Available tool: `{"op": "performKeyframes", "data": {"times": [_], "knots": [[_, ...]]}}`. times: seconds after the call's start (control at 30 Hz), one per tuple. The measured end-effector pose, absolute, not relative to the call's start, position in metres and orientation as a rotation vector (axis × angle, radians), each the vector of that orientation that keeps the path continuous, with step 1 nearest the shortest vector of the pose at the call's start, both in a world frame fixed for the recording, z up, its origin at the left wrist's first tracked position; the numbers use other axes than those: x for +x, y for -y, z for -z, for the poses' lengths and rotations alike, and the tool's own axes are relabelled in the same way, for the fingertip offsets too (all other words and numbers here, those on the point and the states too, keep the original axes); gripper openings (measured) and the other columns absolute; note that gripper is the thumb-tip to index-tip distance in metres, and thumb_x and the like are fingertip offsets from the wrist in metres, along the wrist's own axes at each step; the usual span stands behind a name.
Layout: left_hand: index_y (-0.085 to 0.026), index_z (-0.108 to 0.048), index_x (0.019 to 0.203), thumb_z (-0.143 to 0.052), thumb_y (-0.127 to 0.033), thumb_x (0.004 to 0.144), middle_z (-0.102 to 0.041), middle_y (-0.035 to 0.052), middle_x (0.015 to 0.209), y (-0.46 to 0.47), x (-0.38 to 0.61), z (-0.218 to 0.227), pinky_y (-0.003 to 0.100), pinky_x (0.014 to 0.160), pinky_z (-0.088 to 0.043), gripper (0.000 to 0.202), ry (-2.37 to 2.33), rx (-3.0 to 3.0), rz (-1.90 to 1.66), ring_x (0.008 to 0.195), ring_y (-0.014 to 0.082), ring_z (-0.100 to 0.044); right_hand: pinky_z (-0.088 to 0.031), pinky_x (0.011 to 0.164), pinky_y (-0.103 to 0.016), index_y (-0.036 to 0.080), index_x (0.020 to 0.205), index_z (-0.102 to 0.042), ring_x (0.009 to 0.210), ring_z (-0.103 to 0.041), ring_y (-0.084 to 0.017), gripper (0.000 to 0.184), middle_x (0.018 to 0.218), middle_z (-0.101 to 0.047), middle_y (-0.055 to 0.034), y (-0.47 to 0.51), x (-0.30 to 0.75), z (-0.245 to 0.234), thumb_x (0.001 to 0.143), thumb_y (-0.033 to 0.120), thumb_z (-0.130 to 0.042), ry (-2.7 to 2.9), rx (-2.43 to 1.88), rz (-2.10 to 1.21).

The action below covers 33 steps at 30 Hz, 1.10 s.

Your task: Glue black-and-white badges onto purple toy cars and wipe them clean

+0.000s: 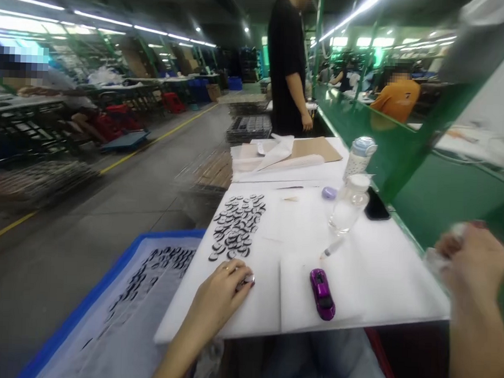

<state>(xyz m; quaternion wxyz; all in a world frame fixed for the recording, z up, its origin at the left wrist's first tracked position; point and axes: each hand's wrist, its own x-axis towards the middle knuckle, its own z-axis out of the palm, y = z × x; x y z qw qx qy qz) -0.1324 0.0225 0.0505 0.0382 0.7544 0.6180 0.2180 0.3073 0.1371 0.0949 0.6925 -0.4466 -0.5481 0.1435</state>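
Observation:
My left hand (219,292) rests at the front left of the white table (268,300), fingers closed on a small silvery, dark-edged part (249,279). Just beyond it lies a spread of small black curved parts (236,224) with pale faces. At the far right, my right hand (477,255) is raised past the table edge, smeared by motion. Its fingers close around a crumpled white cloth or tissue (437,260). Between the hands, a purple toy car (322,295) sits on a white foam sheet, with a thin brush-like tool (332,248) behind it.
A clear jar (348,206), a patterned bottle (359,157), a lilac case (329,193) and a phone (376,204) line the right side. Left and lower, a blue-rimmed tray (130,248) holds more black parts. A person in black (286,63) stands beyond the table.

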Motion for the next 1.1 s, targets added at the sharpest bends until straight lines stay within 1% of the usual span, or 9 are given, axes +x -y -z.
{"op": "performKeyframes", "data": {"times": [0.13,0.27,0.37,0.57,0.63,0.73,0.83,0.97,1.1], "knots": [[-0.024,-0.067,0.086,-0.058,-0.032,0.086,-0.074,0.0027,0.089,-0.022,-0.134,-0.047,0.032,0.069,-0.057,0.012,-1.899,2.301,-0.933,0.080,0.0229,-0.071,-0.033,0.047,-0.028,0.021,0.082,-0.065,0.050,-0.043,-0.012,0.027,0.061,-0.052,0.0020,-0.150,0.255,-0.124,0.086,0.047,-0.068,1.415,-1.148,-0.156],[-0.025,-0.071,0.099,-0.063,-0.037,0.086,-0.075,0.0018,0.091,-0.003,-0.127,-0.049,0.029,0.070,-0.060,0.019,-1.958,2.125,-1.174,0.079,0.0209,-0.073,-0.047,0.070,-0.033,0.021,0.092,-0.067,0.077,-0.059,-0.020,0.023,0.087,-0.064,-0.0054,-0.182,0.216,-0.140,0.090,0.042,-0.057,1.652,-1.069,-0.056],[-0.028,-0.074,0.105,-0.064,-0.040,0.088,-0.074,0.0028,0.099,0.011,-0.114,-0.053,0.025,0.058,-0.058,0.023,-1.908,1.945,-1.259,0.082,0.0206,-0.072,-0.048,0.085,-0.039,0.021,0.100,-0.065,0.099,-0.060,-0.027,0.027,0.107,-0.064,-0.0106,-0.201,0.202,-0.137,0.082,0.041,-0.065,1.786,-1.016,-0.101],[-0.029,-0.077,0.097,-0.067,-0.048,0.085,-0.075,0.0035,0.086,0.020,-0.089,-0.052,0.031,0.066,-0.061,0.025,-1.873,1.685,-1.554,0.074,0.0219,-0.070,-0.048,0.088,-0.039,0.018,0.105,-0.062,0.097,-0.060,-0.025,0.037,0.105,-0.065,-0.0096,-0.214,0.218,-0.112,0.075,0.039,-0.071,1.578,-1.084,-0.207],[-0.028,-0.077,0.098,-0.067,-0.049,0.085,-0.075,0.0040,0.087,0.022,-0.086,-0.051,0.032,0.070,-0.062,0.026,-1.865,1.604,-1.609,0.078,0.0231,-0.071,-0.049,0.084,-0.038,0.016,0.106,-0.060,0.091,-0.060,-0.022,0.035,0.099,-0.063,-0.0079,-0.219,0.234,-0.103,0.081,0.040,-0.068,1.351,-1.151,-0.221],[-0.026,-0.077,0.097,-0.068,-0.051,0.085,-0.075,0.0059,0.093,0.025,-0.079,-0.053,0.033,0.077,-0.062,0.029,-1.767,1.386,-1.658,0.085,0.0238,-0.072,-0.051,0.068,-0.031,0.014,0.100,-0.059,0.071,-0.057,-0.014,0.030,0.084,-0.060,-0.0022,-0.229,0.255,-0.092,0.094,0.043,-0.057,1.057,-1.223,-0.301],[-0.023,-0.078,0.087,-0.074,-0.054,0.079,-0.072,0.0066,0.089,0.021,-0.059,-0.058,0.029,0.077,-0.061,0.032,-1.457,1.133,-1.707,0.081,0.0209,-0.069,-0.051,0.061,-0.025,0.013,0.098,-0.060,0.064,-0.055,-0.010,0.031,0.081,-0.059,-0.0001,-0.233,0.265,-0.088,0.098,0.044,-0.056,0.921,-1.239,-0.378],[-0.021,-0.079,0.086,-0.081,-0.058,0.070,-0.068,0.0070,0.079,0.003,-0.016,-0.058,0.027,0.074,-0.059,0.040,-0.955,0.770,-1.590,0.076,0.0183,-0.065,-0.053,0.074,-0.033,0.014,0.101,-0.060,0.081,-0.061,-0.016,0.029,0.092,-0.063,-0.0040,-0.220,0.253,-0.097,0.093,0.043,-0.060,0.968,-1.187,-0.327],[-0.019,-0.079,0.092,-0.083,-0.046,0.075,-0.070,0.0082,0.088,-0.011,0.014,-0.054,0.027,0.082,-0.058,0.031,-0.680,0.536,-1.449,0.083,0.0163,-0.067,-0.048,0.096,-0.040,0.019,0.097,-0.064,0.105,-0.060,-0.026,0.039,0.107,-0.068,-0.0087,-0.206,0.219,-0.118,0.067,0.036,-0.080,1.300,-1.063,-0.351]]}}
